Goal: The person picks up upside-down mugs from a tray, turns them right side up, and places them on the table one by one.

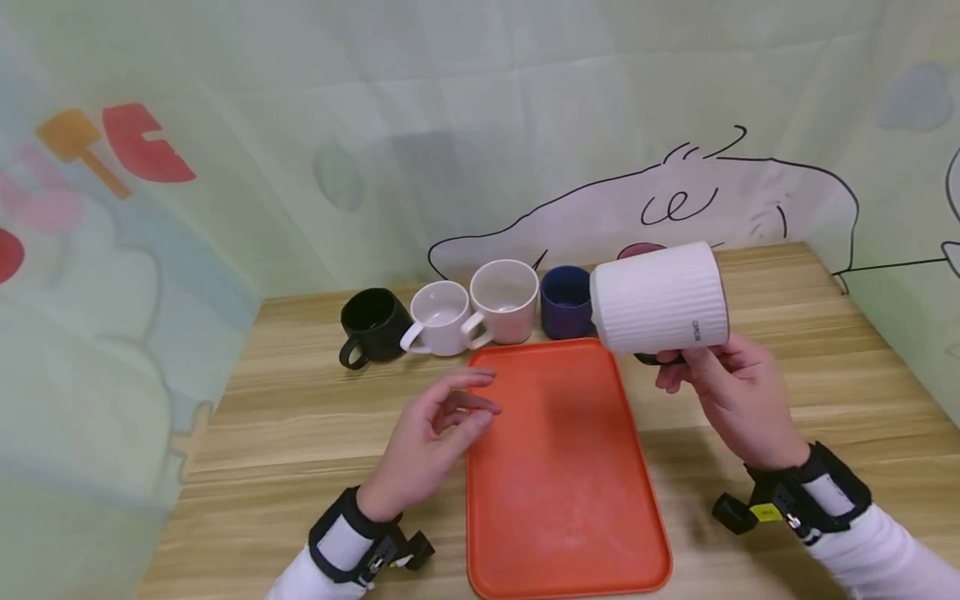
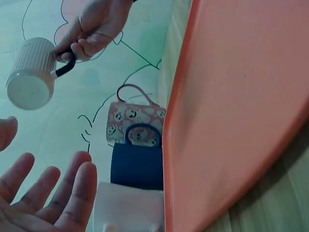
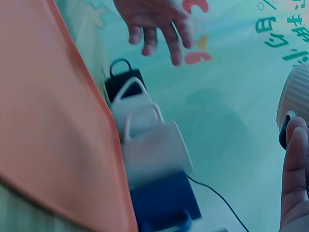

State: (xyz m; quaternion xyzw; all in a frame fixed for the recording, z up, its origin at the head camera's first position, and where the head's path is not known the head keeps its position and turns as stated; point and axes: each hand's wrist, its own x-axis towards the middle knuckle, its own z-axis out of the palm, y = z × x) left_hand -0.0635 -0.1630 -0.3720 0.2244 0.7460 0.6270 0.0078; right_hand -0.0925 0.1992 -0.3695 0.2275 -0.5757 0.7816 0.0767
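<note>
A white ribbed mug (image 1: 660,298) lies on its side in the air, above the far right part of the red-orange tray (image 1: 558,475). My right hand (image 1: 746,404) pinches its black handle (image 2: 67,66) between thumb and fingers. Over the tray's left edge, my left hand (image 1: 427,437) is held with loosely bent fingers and nothing in them. Behind the tray a row of mugs stands upright: a black mug (image 1: 373,321), a small white mug (image 1: 442,321), a larger off-white mug (image 1: 513,304) and a navy mug (image 1: 566,304). A pink patterned mug (image 2: 137,118) is mostly hidden behind the ribbed one in the head view.
The wooden table (image 1: 300,442) extends on both sides of the tray. A printed cloth backdrop (image 1: 465,125) rises behind the mugs and along both sides. Each wrist carries a strapped camera (image 1: 802,500).
</note>
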